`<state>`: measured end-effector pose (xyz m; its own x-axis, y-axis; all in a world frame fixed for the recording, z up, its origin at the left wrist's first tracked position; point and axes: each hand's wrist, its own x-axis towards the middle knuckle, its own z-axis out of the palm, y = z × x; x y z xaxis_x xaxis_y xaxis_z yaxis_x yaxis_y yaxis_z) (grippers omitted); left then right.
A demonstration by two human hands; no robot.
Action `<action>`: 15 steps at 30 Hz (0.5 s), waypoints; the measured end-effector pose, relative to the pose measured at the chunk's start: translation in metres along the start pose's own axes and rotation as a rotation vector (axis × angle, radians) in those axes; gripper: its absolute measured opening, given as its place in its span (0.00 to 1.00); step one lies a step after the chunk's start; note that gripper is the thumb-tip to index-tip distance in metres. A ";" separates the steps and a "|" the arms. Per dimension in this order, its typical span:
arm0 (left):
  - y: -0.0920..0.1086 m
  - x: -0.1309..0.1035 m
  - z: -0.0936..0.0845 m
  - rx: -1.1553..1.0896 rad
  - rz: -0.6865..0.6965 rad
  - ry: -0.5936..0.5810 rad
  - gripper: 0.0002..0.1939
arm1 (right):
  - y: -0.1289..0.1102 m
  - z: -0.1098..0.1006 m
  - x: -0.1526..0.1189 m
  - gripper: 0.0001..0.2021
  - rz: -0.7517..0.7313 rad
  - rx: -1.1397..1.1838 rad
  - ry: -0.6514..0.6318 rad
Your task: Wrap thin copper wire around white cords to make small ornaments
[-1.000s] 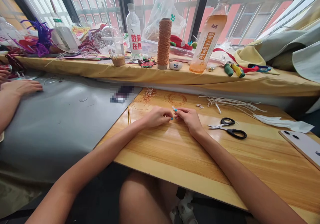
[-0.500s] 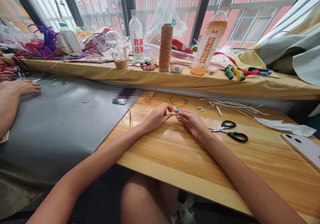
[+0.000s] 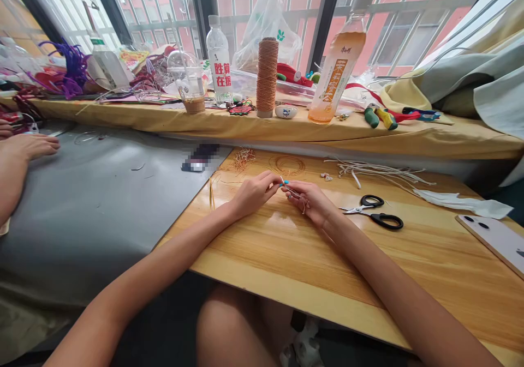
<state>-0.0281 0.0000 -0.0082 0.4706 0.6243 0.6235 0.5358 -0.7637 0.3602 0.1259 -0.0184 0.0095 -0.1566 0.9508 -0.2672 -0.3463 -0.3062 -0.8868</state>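
Above the wooden table, my right hand (image 3: pixel 310 199) is closed round a small bundle of thin whitish cord (image 3: pixel 303 205), whose loose ends hang by the palm. My left hand (image 3: pixel 254 193) meets it from the left, thumb and forefinger pinched at the cord's tip between the blue-nailed fingers. The exact grip there is too small to make out. Black-handled scissors (image 3: pixel 371 212) lie open on the table just right of my right hand. Beyond the hands are a coil of thin brown thread (image 3: pixel 287 165) and a little pile of thread scraps (image 3: pixel 244 160).
White cords (image 3: pixel 380 172), a white cloth strip (image 3: pixel 462 203) and a phone (image 3: pixel 493 241) lie to the right. The sill behind holds a thread spool (image 3: pixel 267 78), bottles and a cup (image 3: pixel 191 91). At far left, another person's hand (image 3: pixel 30 146) rests on the grey mat (image 3: pixel 102 192).
My left fingers have closed in from beside the cord's tip to pinch it against my right fingertips. The whole view has shifted slightly, so the table things appear a little further left.
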 end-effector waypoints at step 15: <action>0.005 0.005 -0.008 -0.329 -0.193 -0.108 0.10 | 0.004 0.000 0.005 0.02 -0.152 -0.033 -0.002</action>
<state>-0.0281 -0.0021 0.0023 0.4638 0.7619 0.4520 0.3763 -0.6314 0.6780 0.1242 -0.0148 0.0049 -0.1063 0.9860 -0.1287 -0.3357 -0.1574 -0.9287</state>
